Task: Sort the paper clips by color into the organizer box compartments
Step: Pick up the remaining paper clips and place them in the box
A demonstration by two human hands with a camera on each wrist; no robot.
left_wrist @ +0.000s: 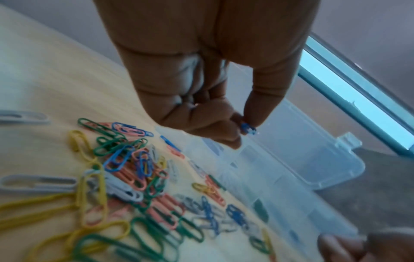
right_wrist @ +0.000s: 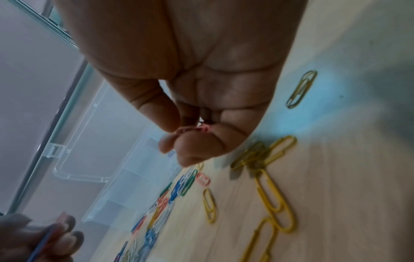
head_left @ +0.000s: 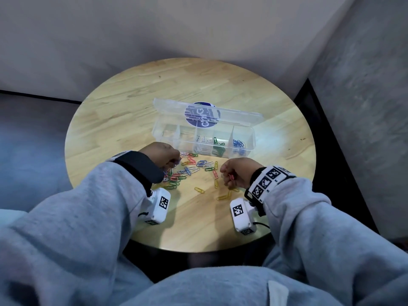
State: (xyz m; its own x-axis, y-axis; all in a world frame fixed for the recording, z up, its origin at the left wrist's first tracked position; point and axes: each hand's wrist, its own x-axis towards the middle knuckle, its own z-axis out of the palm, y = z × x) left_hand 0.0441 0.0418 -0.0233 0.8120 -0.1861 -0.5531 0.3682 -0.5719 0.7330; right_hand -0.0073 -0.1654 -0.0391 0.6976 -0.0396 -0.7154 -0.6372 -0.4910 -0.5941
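Observation:
A clear organizer box stands open mid-table. Its compartments hold white clips, green clips and blue clips; the two left ones look bare. A mixed pile of paper clips lies just in front of it. My left hand hovers over the pile's left end and pinches a blue clip between thumb and forefinger. My right hand, at the pile's right, pinches a red clip at its fingertips.
The round wooden table ends close to my lap. Loose yellow clips lie near the right hand. The box lid with a round sticker leans back behind the box. Grey walls surround the table.

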